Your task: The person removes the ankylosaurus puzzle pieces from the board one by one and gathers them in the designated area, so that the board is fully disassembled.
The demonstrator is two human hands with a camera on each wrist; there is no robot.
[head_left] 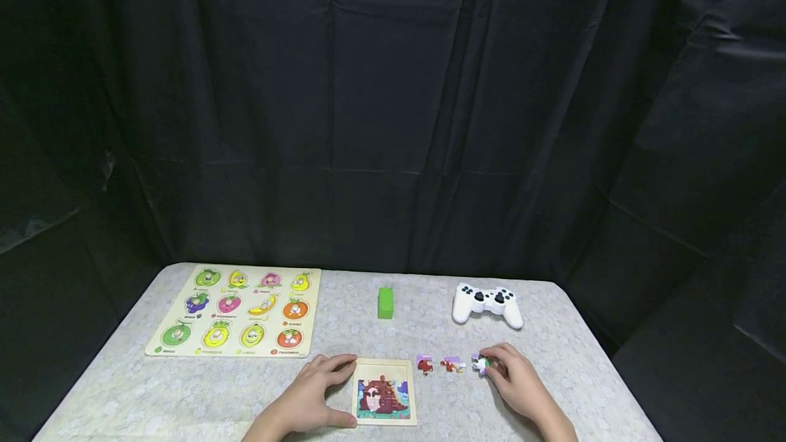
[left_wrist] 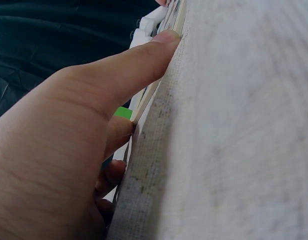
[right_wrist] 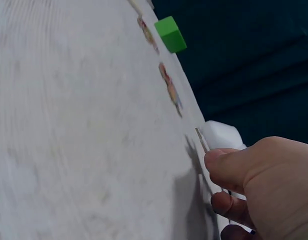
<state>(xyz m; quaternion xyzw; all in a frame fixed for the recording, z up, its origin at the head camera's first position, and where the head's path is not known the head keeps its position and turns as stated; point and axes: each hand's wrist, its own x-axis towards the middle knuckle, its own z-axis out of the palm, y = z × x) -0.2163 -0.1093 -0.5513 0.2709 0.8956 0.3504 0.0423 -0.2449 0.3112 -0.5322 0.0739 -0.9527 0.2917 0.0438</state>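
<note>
A square wooden jigsaw tray (head_left: 385, 422) lies near the front of the table, partly filled with a red-brown picture; bare wood shows along its top. My left hand (head_left: 311, 395) holds its left side, the thumb at the lower corner and the index finger at the upper corner. To the right of the tray, my right hand (head_left: 518, 382) pinches a jigsaw piece (head_left: 479, 364) with white, green and purple on it. In the right wrist view this piece (right_wrist: 201, 139) stands on edge above the cloth. Two loose jigsaw pieces, one red (head_left: 425, 364) and one multicoloured (head_left: 453, 364), lie between tray and hand.
A wooden fruit puzzle board (head_left: 239, 310) lies at the back left. Behind the tray stands a green block (head_left: 385, 303). A white game controller (head_left: 487, 305) rests at the back right, beyond my right hand. Black curtain (head_left: 381, 121) surrounds the cloth-covered table (head_left: 123, 387).
</note>
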